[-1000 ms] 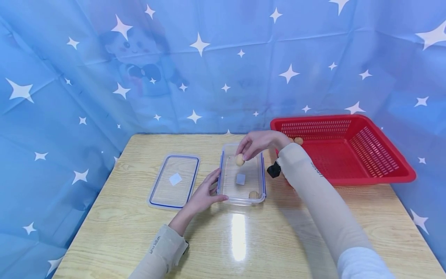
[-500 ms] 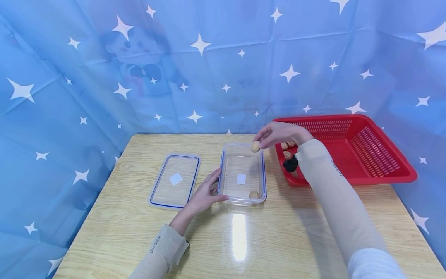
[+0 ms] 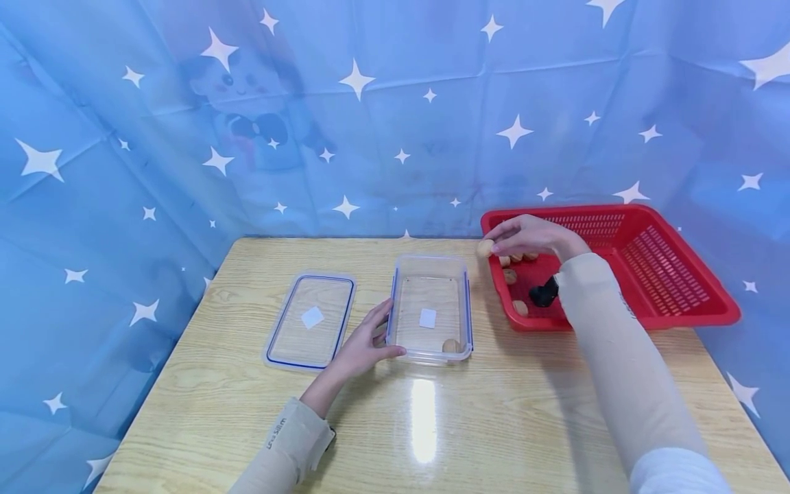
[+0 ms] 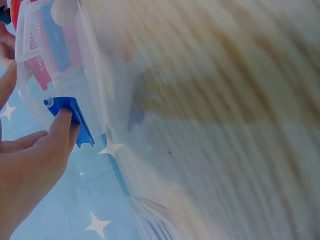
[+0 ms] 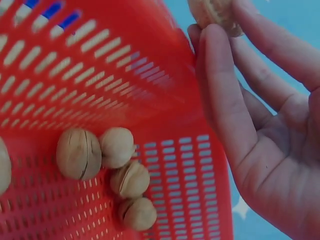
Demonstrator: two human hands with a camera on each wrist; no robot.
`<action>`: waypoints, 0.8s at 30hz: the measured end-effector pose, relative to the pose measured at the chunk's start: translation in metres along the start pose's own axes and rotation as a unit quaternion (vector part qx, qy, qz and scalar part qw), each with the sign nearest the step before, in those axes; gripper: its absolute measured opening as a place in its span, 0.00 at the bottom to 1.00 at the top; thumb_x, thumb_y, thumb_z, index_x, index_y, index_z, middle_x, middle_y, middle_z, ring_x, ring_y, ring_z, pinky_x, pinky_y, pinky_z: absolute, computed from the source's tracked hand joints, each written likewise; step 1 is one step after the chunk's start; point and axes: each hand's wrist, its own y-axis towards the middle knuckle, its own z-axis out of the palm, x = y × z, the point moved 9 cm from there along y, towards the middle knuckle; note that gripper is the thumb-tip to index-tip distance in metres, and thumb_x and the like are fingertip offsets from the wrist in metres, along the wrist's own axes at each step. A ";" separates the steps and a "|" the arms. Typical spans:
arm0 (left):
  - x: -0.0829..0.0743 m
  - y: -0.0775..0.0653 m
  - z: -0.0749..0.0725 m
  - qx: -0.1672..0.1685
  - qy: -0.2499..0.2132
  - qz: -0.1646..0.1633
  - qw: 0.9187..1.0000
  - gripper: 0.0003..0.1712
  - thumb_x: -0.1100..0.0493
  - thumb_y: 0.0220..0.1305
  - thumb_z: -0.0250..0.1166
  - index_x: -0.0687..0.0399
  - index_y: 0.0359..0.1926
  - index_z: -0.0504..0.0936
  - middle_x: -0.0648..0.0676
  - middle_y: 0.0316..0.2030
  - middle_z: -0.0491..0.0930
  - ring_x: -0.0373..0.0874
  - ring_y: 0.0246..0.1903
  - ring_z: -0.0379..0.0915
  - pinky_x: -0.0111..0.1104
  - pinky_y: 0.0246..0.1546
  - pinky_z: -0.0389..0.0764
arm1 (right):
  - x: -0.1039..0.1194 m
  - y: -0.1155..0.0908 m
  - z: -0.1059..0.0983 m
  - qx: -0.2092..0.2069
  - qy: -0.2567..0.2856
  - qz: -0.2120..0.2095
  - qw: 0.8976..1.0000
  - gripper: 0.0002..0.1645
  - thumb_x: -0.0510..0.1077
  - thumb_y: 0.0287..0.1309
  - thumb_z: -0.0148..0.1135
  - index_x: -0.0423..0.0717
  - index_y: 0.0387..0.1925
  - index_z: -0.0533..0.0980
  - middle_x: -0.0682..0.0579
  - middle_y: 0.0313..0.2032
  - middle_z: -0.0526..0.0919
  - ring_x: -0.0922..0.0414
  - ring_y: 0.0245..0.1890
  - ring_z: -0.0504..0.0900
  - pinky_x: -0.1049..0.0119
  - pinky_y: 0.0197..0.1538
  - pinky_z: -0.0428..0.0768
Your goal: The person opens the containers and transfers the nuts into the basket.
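At the back left corner of the red basket [image 3: 623, 320], my right hand [image 3: 532, 234] pinches a walnut [image 3: 485, 248] between thumb and fingertips. In the right wrist view the walnut [image 5: 212, 15] is partly cut off by the frame's top. My left hand [image 3: 364, 343] holds the left side of a clear plastic container [image 3: 430, 266], thumb at its front corner. One finger presses a blue side latch [image 4: 75, 117] in the left wrist view. A single walnut [image 3: 451, 346] lies in the container's front right corner. Several walnuts [image 5: 79, 153] sit in the basket along its left wall.
A clear lid [image 3: 310, 291] with a blue seal lies flat on the wooden table [image 3: 234, 412], left of the container. A white label [image 3: 428, 318] shows at the container's bottom. Behind the table hangs a blue curtain [image 3: 370, 137] with white stars.
My right hand has carried the walnut from above the container rightward to the basket's back left rim. More walnuts in the basket now show. My left hand has stayed on the container.
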 end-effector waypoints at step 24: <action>-0.001 0.001 -0.001 -0.006 -0.004 0.007 1.000 0.56 0.60 0.59 0.73 0.54 0.79 0.48 0.60 0.79 0.45 0.63 0.75 0.53 0.46 0.72 0.69 | -0.074 -0.005 -0.013 -0.007 0.109 0.009 0.994 0.40 0.53 0.62 0.67 0.37 0.69 0.67 0.57 0.50 0.84 0.56 0.54 0.83 0.53 0.65 0.82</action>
